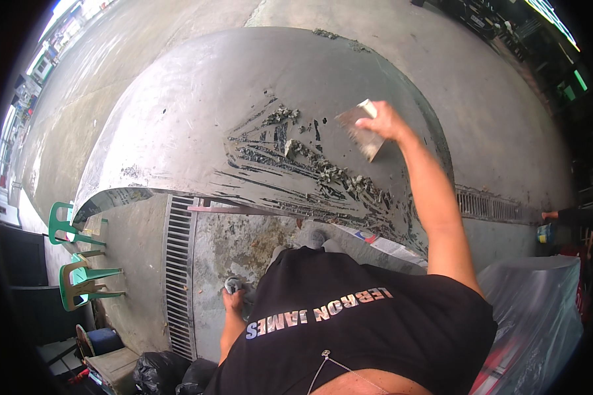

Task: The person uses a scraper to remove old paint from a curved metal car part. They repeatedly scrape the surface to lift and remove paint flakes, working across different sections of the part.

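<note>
Floor: concrete floor [520,125] lies around and below your work, with a slotted drain [179,276] to your left.
Panel: the big, curved grey panel [197,92] is in front of you, its near half streaked dark.
Chairs: two green chairs [62,222] sit beyond its left end.
Right arm: you stretch it forward over the panel, elbow nearly straight.
Right hand: your right hand [387,122] has its grip closed on the scraper, thumb laid along the blade.
Left hand: your left hand [232,301] hangs low at your side, well apart from the right, its grip curled around a small, round grey thing [233,284].
Scraper: the wide scraper [361,133] slants above the panel's right part; whether its edge touches, you cannot tell here.
Scrapings: grey scrapings [333,174] lie clumped on the panel, left of the blade.
</note>
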### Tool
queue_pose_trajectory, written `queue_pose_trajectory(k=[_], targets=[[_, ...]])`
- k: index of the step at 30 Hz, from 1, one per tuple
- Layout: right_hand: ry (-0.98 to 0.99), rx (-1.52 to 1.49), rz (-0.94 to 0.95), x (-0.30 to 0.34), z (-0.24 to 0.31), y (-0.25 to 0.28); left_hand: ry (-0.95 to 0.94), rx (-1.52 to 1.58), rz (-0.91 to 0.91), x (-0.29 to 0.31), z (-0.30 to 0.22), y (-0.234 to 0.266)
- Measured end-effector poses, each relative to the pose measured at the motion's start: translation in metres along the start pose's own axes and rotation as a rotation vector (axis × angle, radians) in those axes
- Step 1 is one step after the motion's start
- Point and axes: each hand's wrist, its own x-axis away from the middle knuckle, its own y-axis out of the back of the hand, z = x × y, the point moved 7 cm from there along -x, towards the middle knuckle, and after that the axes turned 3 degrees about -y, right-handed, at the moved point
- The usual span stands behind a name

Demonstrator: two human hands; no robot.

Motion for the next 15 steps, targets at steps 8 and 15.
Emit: queue_pose_trajectory(k=[8,15], targets=[[0.000,0.029,0.117,0.006,0.035,-0.012,-0.096,0.199,-0.120,-0.016,-0.037,0.006],[0.087,0.014,-0.008,0.042,0.096,-0.021,-0.013,-0.064,-0.106,-0.010,0.008,0.007]])
